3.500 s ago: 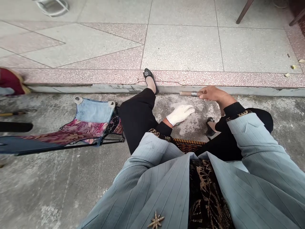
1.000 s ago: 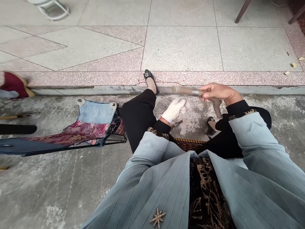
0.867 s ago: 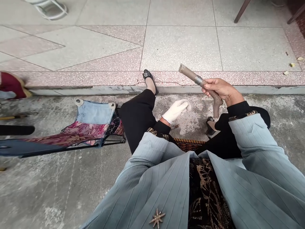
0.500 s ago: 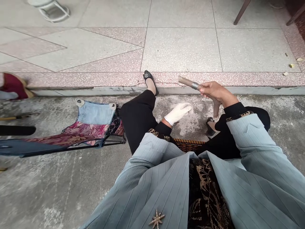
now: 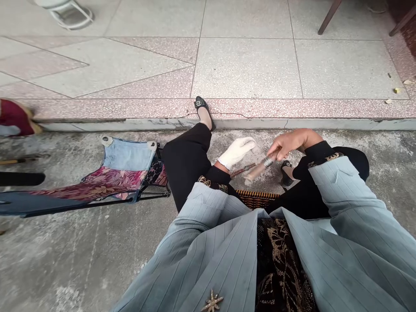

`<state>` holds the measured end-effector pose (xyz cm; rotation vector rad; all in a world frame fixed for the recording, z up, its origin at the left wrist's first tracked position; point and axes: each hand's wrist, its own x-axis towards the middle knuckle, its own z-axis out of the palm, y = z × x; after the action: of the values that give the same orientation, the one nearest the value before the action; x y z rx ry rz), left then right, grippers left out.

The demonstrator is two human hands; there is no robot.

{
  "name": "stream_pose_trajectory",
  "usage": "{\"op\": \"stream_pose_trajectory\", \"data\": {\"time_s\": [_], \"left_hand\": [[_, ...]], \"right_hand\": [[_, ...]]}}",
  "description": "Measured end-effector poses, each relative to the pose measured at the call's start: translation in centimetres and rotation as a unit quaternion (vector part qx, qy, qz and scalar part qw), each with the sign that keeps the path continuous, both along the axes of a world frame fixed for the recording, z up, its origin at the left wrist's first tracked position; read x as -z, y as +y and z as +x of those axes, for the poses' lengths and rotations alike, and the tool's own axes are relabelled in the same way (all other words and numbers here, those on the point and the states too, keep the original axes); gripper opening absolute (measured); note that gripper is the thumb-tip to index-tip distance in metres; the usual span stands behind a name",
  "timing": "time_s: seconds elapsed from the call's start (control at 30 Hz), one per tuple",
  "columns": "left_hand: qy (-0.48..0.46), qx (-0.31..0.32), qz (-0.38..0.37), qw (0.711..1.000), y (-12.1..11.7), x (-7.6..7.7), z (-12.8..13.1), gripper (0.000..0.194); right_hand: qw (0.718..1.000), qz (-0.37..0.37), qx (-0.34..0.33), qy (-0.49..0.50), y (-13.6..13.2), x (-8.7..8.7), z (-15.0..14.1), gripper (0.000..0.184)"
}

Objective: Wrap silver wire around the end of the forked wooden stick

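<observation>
My left hand (image 5: 238, 151), in a white glove, is low over the concrete between my knees. Its fingers are curled together, and what they may hold is too unclear to name. My bare right hand (image 5: 287, 142) grips a brown wooden stick bound with wire (image 5: 258, 168). The stick's thick, blurred end points down and left, toward the ground near my left hand. Just below the gloved hand, a thin reddish-brown rod (image 5: 242, 170) with a wire-like wrapping shows; whether the two pieces join, I cannot tell.
Below my lap shows a woven wicker seat edge (image 5: 256, 198). To the left stands a folding chair (image 5: 130, 154) with blue and floral fabric. A tiled step (image 5: 146, 108) runs ahead. Another person's red shoe (image 5: 14, 118) is at far left, and a white stool (image 5: 73, 15) beyond.
My right hand has swung the wire-bound stick downward, from pointing up and left to pointing down and left. The gloved left hand has shifted slightly left. The reddish-brown rod has come into view.
</observation>
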<state>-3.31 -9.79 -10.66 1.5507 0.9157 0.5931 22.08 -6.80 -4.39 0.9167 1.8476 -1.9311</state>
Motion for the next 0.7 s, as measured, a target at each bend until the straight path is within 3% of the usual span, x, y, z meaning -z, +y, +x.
{"op": "stream_pose_trajectory", "data": {"time_s": [0.07, 0.13, 0.23, 0.4, 0.53, 0.7], "left_hand": [[-0.023, -0.036, -0.03, 0.999, -0.1, 0.3, 0.2, 0.032], [-0.026, -0.039, -0.039, 0.998, -0.3, 0.5, 0.5, 0.033], [-0.017, 0.002, -0.028, 0.999, -0.7, 0.6, 1.0, 0.033], [0.024, 0.039, 0.007, 0.999, -1.0, 0.3, 1.1, 0.037], [0.066, 0.055, 0.06, 0.994, -0.7, 0.8, 1.1, 0.036], [0.142, 0.084, 0.127, 0.978, -0.4, 1.2, 0.9, 0.036]], "right_hand": [[0.982, 0.03, 0.147, 0.117, 0.1, -0.9, 0.6, 0.053], [0.94, 0.075, 0.293, 0.154, 0.3, -1.5, 1.0, 0.047], [0.909, 0.099, 0.386, 0.121, 0.5, -1.6, 1.2, 0.036], [0.919, 0.13, 0.368, 0.052, 0.3, -1.6, 0.7, 0.021], [0.922, 0.208, 0.321, -0.059, 0.5, -1.0, 0.3, 0.027], [0.916, 0.296, 0.128, -0.239, 0.8, 0.3, -0.7, 0.035]]}}
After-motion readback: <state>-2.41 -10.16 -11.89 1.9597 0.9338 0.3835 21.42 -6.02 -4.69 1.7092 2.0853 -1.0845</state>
